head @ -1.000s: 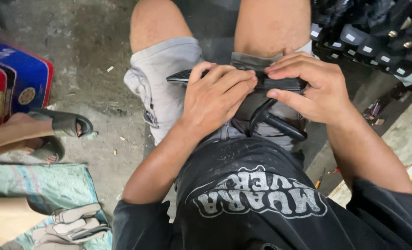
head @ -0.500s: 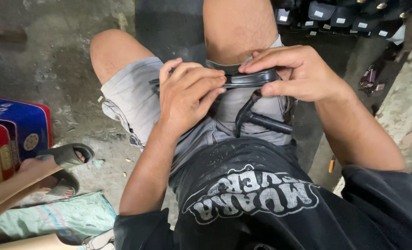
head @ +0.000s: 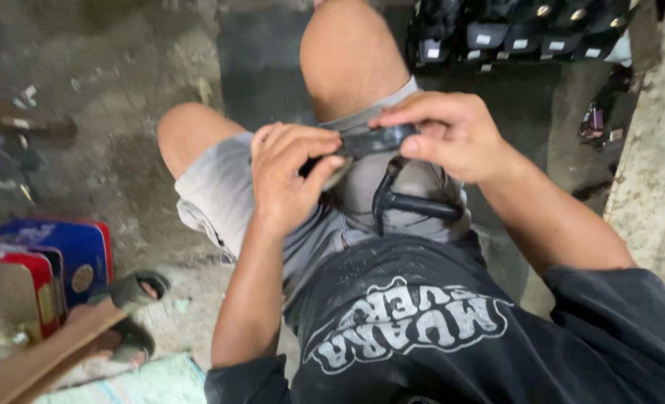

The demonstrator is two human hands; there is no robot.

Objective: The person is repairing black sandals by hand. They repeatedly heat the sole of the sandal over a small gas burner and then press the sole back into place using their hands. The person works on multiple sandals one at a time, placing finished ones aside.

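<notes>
While both hands grip the black strap piece (head: 374,141), left hand (head: 287,176) and right hand (head: 452,135) closed on it, fitting appears unfinished.

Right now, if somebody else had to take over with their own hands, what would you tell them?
Left hand: closed around one end of the flat black part, thumb pressing underneath.
Right hand: pinching the other end between thumb and fingers.
The part is held above the lap, over grey shorts. A black looped piece hangs from it and rests on the thigh.
Nearby: a row of black items with pale tags on the floor ahead, and a blue and red tin box by a sandal.
Done or left: cannot tell; both hands are mid-work.
</notes>
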